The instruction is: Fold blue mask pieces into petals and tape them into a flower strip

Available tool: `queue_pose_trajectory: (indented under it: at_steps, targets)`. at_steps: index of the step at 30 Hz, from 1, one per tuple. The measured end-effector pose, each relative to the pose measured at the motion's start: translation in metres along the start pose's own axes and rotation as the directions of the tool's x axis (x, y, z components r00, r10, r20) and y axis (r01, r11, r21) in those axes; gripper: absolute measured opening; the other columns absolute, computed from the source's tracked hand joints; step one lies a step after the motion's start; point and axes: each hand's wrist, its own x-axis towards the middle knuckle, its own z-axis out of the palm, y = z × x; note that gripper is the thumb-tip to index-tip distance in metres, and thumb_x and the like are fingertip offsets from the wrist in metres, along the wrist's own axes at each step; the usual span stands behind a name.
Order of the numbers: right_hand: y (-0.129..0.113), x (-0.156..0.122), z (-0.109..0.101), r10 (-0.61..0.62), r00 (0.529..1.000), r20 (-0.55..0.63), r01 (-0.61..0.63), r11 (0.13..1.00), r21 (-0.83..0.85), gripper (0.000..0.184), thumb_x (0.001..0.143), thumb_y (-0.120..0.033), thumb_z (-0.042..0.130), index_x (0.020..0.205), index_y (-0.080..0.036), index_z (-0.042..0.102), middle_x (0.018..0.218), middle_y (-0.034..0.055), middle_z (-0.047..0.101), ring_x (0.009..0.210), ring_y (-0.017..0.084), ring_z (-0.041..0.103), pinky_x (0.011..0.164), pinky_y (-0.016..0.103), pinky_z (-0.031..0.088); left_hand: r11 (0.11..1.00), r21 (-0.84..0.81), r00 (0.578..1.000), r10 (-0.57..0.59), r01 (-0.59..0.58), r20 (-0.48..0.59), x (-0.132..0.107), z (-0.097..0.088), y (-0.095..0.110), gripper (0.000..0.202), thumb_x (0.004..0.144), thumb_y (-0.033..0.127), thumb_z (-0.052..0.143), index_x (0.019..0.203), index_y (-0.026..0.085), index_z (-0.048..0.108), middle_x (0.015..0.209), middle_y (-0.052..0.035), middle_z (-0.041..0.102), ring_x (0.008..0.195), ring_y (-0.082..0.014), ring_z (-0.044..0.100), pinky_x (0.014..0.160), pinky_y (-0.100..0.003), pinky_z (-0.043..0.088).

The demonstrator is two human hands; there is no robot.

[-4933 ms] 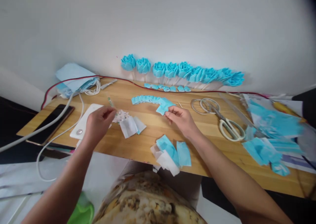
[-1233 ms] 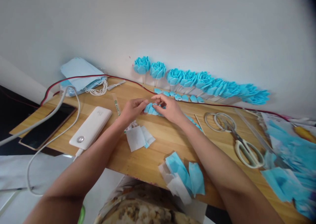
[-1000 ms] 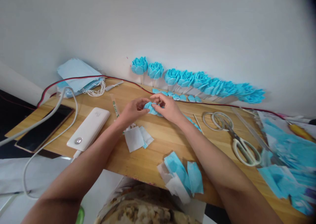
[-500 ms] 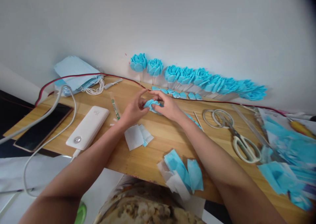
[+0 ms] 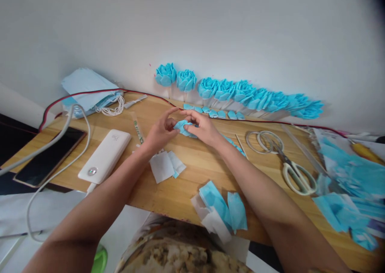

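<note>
A small blue fabric flower with layered, crinkled petals is held between my hands above the wooden table. My right hand pinches it from the right, thumb across its front. From the left, the curved fingers and thumb of my left hand close in on its edge; the far side is hidden. Just beyond my fingertips lies a row of small folded blue fabric pieces. Pale square pieces rest by my left wrist. More blue strips lie near the front edge, beside my right forearm.
Finished blue flowers on sticks lean along the wall. To the right are scissors, wire rings and blue scraps. On the left lie a power bank, a phone and a stack of face masks.
The view has shifted slightly, moving the table's contents a little left and up. Both hands stay around the blue flower, with only small finger movements.
</note>
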Motion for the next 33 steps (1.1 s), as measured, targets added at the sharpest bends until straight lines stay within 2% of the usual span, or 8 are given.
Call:
queue_pose_trajectory:
  at_steps: [4,8,11,15,22,28,30,33]
  targets:
    - [0.002,0.001,-0.006,0.003,0.999,0.046,-0.006,0.999,0.044,0.051,0.078,-0.029,0.06,0.128,-0.018,0.059,0.09,0.0013,0.065,0.075,0.014,0.059,0.066,0.027,0.048,0.999,-0.016,0.999,-0.049,0.05,0.017,-0.001,-0.003,0.004,0.082,0.071,0.018,0.072,0.146,0.013,0.04,0.072,0.0042,0.059,0.063,-0.0101,0.052,0.06,-0.024,0.035]
    - [0.0,-0.001,-0.016,-0.021,0.993,0.116,0.018,1.0,0.022,0.054,0.083,-0.032,0.059,0.136,-0.022,0.056,0.107,0.0053,0.068,0.087,0.017,0.063,0.073,0.03,0.052,0.995,-0.07,0.997,-0.071,0.07,-0.014,0.0,-0.004,0.002,0.087,0.068,0.02,0.074,0.147,0.012,0.037,0.07,0.0058,0.058,0.063,-0.0099,0.053,0.061,-0.023,0.036]
    - [-0.002,-0.002,-0.016,-0.031,0.996,0.086,0.035,0.998,-0.05,0.057,0.083,-0.033,0.061,0.138,-0.022,0.056,0.109,0.006,0.069,0.093,0.019,0.064,0.079,0.033,0.054,0.995,-0.071,0.997,-0.072,0.071,-0.019,0.0,-0.003,0.0,0.088,0.067,0.021,0.073,0.146,0.012,0.036,0.07,0.0063,0.059,0.064,-0.0094,0.052,0.062,-0.023,0.036]
    - [-0.001,-0.001,-0.009,-0.026,1.0,0.015,0.028,0.989,-0.148,0.055,0.079,-0.027,0.063,0.134,-0.02,0.06,0.1,0.0039,0.07,0.088,0.017,0.064,0.079,0.032,0.053,0.994,-0.077,0.997,-0.079,0.079,-0.001,0.001,-0.002,-0.002,0.087,0.067,0.021,0.073,0.145,0.014,0.038,0.072,0.0057,0.06,0.065,-0.0093,0.053,0.062,-0.023,0.036]
    - [0.003,0.001,-0.003,0.023,1.0,0.021,-0.023,1.0,0.01,0.056,0.077,-0.027,0.062,0.132,-0.016,0.059,0.092,0.0029,0.069,0.076,0.014,0.062,0.067,0.027,0.051,0.998,0.018,0.996,-0.067,0.066,0.057,-0.002,-0.003,0.005,0.077,0.07,0.019,0.071,0.143,0.016,0.045,0.069,0.0055,0.058,0.059,-0.0083,0.047,0.057,-0.023,0.032]
    - [-0.001,-0.001,-0.013,0.014,0.995,0.104,-0.024,0.995,0.1,0.054,0.084,-0.032,0.061,0.137,-0.021,0.055,0.113,0.006,0.071,0.091,0.017,0.067,0.076,0.029,0.055,0.996,-0.056,0.997,-0.067,0.065,-0.029,-0.001,-0.006,0.002,0.086,0.067,0.022,0.074,0.146,0.016,0.04,0.072,0.0051,0.061,0.063,-0.0094,0.052,0.06,-0.023,0.036]
    - [-0.002,-0.001,-0.015,0.006,0.994,0.105,-0.02,0.99,0.139,0.055,0.086,-0.035,0.06,0.139,-0.022,0.053,0.117,0.0069,0.071,0.094,0.017,0.067,0.077,0.029,0.055,0.994,-0.076,0.995,-0.083,0.079,-0.047,-0.001,-0.007,0.002,0.09,0.067,0.023,0.075,0.147,0.014,0.037,0.074,0.0044,0.062,0.065,-0.0099,0.054,0.062,-0.023,0.037]
    - [0.0,-0.001,-0.013,0.006,0.998,0.069,-0.012,0.996,0.089,0.056,0.085,-0.036,0.063,0.138,-0.022,0.053,0.115,0.0074,0.071,0.094,0.018,0.067,0.076,0.03,0.056,0.992,-0.074,0.993,-0.108,0.105,-0.039,-0.001,-0.006,0.004,0.091,0.067,0.022,0.075,0.149,0.013,0.035,0.076,0.0038,0.063,0.066,-0.0098,0.054,0.063,-0.023,0.038]
